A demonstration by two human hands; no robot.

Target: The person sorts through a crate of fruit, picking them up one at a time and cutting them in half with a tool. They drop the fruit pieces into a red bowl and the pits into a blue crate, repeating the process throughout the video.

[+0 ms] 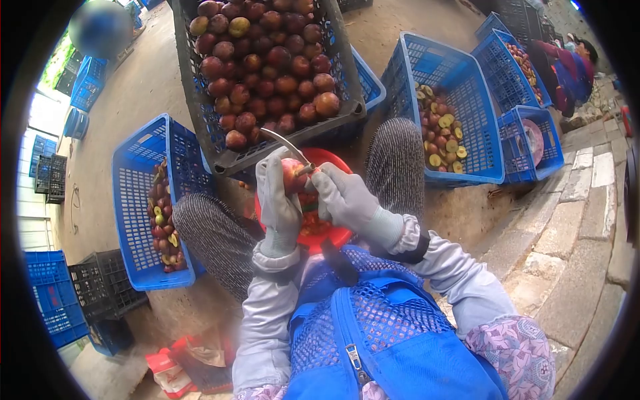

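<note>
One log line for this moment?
left hand: holds fruit | right hand: knife on fruit | below: red bowl | ahead: full crate

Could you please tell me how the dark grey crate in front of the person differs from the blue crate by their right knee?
The dark grey crate is heaped to the rim; the blue crate is only partly filled. The dark grey crate holds whole reddish fruit, while the blue crate holds cut fruit showing yellow faces. Both are latticed plastic crates on the bare ground.
</note>
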